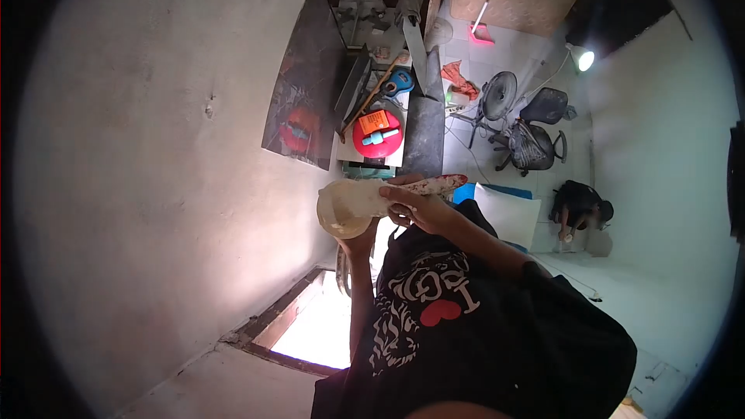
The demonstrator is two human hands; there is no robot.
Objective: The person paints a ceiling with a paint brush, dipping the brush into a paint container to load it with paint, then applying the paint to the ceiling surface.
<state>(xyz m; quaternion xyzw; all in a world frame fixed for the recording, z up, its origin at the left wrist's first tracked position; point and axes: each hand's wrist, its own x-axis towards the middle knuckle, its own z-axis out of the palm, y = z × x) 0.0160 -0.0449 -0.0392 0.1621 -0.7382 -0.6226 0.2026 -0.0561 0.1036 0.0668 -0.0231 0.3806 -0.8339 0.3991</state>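
A pale round bowl (345, 213), smeared with white paste, is cupped from below by my left hand (358, 242). White paste (369, 197) covers the bowl's upper right side and the end of a tool lying over it. That tool is a putty knife (441, 184) with a red handle crusted in dried white material. Its handle runs out to the right, and my right hand (411, 206) is closed around it close to the bowl. The paste hides the blade.
A smooth wall (171, 147) fills the left. Ahead, a red stool (378, 146) bears an orange box and a light-blue object. A fan (499, 95) and office chairs (535, 143) stand right. Another person (578, 206) crouches by the right wall. A bright window opening (314, 334) lies below left.
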